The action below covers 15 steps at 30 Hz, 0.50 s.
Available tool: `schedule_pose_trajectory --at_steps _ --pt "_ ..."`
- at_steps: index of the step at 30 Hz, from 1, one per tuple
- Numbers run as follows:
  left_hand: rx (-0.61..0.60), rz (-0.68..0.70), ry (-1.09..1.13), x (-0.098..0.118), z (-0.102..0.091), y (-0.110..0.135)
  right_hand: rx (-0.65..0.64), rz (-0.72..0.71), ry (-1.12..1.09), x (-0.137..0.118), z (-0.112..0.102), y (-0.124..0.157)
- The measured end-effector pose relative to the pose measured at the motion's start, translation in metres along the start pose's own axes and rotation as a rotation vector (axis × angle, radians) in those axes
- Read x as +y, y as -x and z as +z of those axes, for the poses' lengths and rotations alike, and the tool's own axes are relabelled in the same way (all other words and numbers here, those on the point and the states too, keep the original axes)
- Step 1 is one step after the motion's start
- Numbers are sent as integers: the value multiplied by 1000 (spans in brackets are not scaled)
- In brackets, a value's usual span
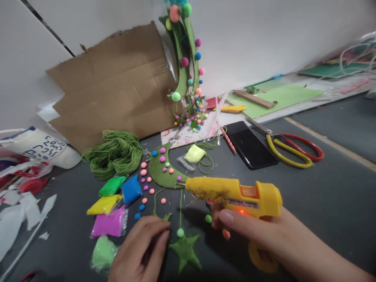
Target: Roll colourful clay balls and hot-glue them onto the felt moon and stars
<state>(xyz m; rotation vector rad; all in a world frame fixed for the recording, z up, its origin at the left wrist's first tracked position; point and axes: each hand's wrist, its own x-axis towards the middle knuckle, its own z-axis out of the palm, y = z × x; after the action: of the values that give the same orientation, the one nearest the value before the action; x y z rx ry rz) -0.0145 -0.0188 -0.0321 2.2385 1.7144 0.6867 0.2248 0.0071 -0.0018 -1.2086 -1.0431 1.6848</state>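
Note:
My right hand [264, 231] grips a yellow hot glue gun [216, 188] with a red light glowing on its side. Its nozzle points left, at the lower tip of a green yarn-wrapped crescent moon [158, 172] dotted with coloured balls; contact cannot be told. My left hand [138, 248] is closed, fingertips pinching a green yarn-wrapped piece [167, 216] that is mostly hidden. Beside it lies a green yarn star [186, 250], with a mint ball [180, 232] on its string. Loose balls [143, 172] in pink, purple and blue lie left of the moon.
Clay packets [110, 221] and a green yarn bundle [114, 152] lie at left. A black phone [249, 143] and red-yellow-handled scissors [289, 150] lie at right. A finished moon hanging [183, 70] stands against the wall beside cardboard [114, 86].

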Motion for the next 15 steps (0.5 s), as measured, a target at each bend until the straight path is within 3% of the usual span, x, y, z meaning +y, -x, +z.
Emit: schedule_pose_trajectory --at_steps 6,11,15 --pt "72 0 2 -3 -5 0 34 70 -41 3 -8 3" --pt "90 -69 39 -6 -6 5 174 -107 -53 -6 -15 -1" --pt "96 -135 150 -7 -8 3 142 -219 -33 -8 -17 -3"
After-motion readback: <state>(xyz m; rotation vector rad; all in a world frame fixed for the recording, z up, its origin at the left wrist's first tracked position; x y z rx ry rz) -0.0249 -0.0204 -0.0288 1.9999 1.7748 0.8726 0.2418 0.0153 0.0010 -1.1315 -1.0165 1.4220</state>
